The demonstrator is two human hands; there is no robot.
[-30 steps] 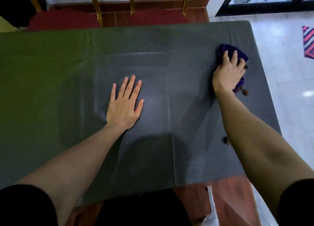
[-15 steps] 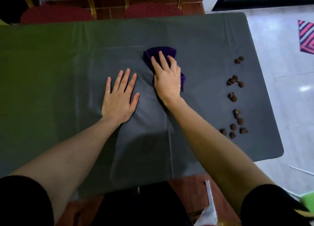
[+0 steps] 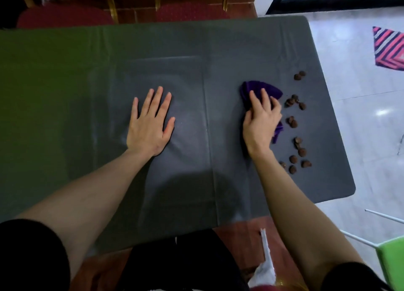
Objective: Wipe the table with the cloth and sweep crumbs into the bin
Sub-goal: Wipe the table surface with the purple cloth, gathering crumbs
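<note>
Nearest me, below the table's near edge, I note a white plastic bag (image 3: 264,266) standing just off the near right corner, and a green object (image 3: 393,260) on the floor at the far right of the view; I cannot tell whether either one is the bin. The table (image 3: 196,192) carries a dark grey cover with fold creases running near to far. My left hand (image 3: 150,124) lies flat on the cover around the middle of the table, palm down, fingers spread and straight, holding nothing. My right hand (image 3: 261,121) is toward the right edge, pressed down on the purple cloth (image 3: 262,89); the fingers are curled over the cloth, bunching it against the cover, and folds of it show beyond the fingertips and under the heel of the hand on its right side. The brown crumbs (image 3: 294,122) lie in a loose line between the cloth and the right edge, running from just beside my right forearm out past the cloth; the nearest clusters sit just beside the cloth, and I cannot tell whether any touch it. Beyond the far edge I record red chair seats (image 3: 65,15) with gold legs. On the tiled floor past the right edge lies a striped mat (image 3: 389,48).
</note>
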